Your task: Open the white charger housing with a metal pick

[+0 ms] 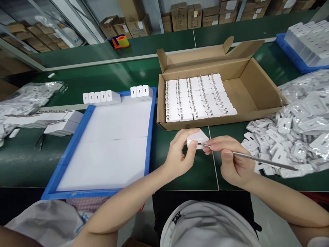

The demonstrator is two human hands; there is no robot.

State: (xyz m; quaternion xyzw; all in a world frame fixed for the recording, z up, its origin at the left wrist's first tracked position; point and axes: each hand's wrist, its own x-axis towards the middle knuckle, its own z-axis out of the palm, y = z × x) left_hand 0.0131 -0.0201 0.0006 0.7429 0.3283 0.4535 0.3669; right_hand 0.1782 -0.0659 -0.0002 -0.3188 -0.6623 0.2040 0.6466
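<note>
Closed around a white charger [196, 138], the left hand [177, 156] holds it just above the near part of the green table [187, 171], while the right hand [231, 161] pinches thin metal tweezers [252, 158] whose tip touches the charger's side. Just behind stands an open cardboard box [257, 85] partly filled with rows of chargers. A blue tray [151, 130] lies to the left and a heap of clear wrappers [295, 127] to the right.

- A long green table [123, 75] spans the view, its glossy top catching soft overhead glare.
- Behind the table, brown cardboard cartons [185, 15] stand stacked along the far wall.
- Beyond the table's left end stands a glass partition [51, 20] in pale metal framing.
- Below the table's near edge lies pale grey floor [275, 233].
</note>
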